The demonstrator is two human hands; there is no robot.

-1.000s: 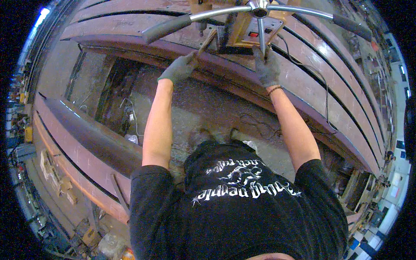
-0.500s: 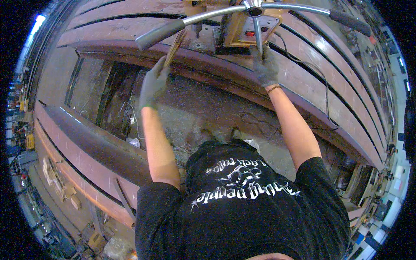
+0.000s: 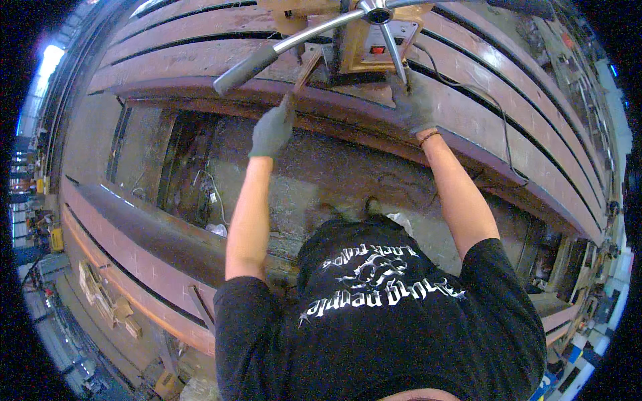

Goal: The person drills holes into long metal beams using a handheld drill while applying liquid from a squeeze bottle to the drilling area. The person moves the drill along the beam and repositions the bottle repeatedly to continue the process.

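The room is a big, busy workshop, and the dark floor (image 3: 267, 187) lies in a gap between long, reddish-brown metal tables (image 3: 127, 242) with slots. Closest is the person's black shirt (image 3: 374, 351) with white print. Past it, both arms reach forward, with grey gloves on.

The left hand (image 3: 273, 130) is wrapped around the near end of a thin brown tool (image 3: 306, 75). The tool lies ahead of that hand. Its long side points away and leans right, toward the yellow box (image 3: 364, 66) of a machine. I can't tell if the far tip touches anything. The right hand (image 3: 414, 105) is well apart from the tool. The tool looks slim and straight, like a stick, and a bit blurry.

The right hand grips the low end of a shiny metal spoke (image 3: 393, 50). The spoke comes down from a round hub (image 3: 376, 11), by a red switch (image 3: 378, 50). Another spoke, with a fat grey grip (image 3: 245, 70), sticks out past the left hand.
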